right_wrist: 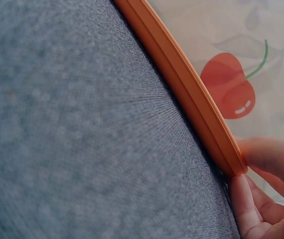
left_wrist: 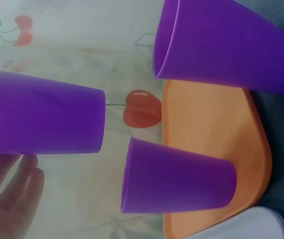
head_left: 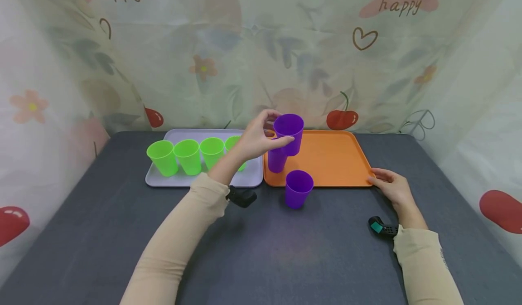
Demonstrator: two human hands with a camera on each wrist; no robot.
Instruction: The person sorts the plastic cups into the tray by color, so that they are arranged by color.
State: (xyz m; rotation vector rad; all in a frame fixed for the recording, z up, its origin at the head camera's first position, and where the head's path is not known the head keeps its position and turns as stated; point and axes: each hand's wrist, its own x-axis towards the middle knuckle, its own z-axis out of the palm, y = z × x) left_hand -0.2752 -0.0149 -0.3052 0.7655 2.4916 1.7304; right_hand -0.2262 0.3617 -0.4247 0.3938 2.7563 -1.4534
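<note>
In the head view, my left hand [head_left: 258, 137] grips a purple cup [head_left: 290, 135] by its side, mouth up, raised over the orange tray [head_left: 334, 160]. Partly hidden below it, a second purple cup [head_left: 277, 162] stands at the tray's left end. A third purple cup [head_left: 299, 189] stands upright on the table before the tray's front edge. The left wrist view shows the held cup [left_wrist: 42, 114] between thumb and fingers. My right hand [head_left: 393, 188] pinches the tray's front right corner; the right wrist view has its fingers at the orange rim [right_wrist: 189, 97].
Left of the orange tray lies a pale lilac tray [head_left: 254, 178], its edge right beside it. Several green cups [head_left: 163, 160] stand on it in a row, the rightmost partly behind my left hand. A printed curtain [head_left: 253, 69] hangs behind the dark table [head_left: 285, 259].
</note>
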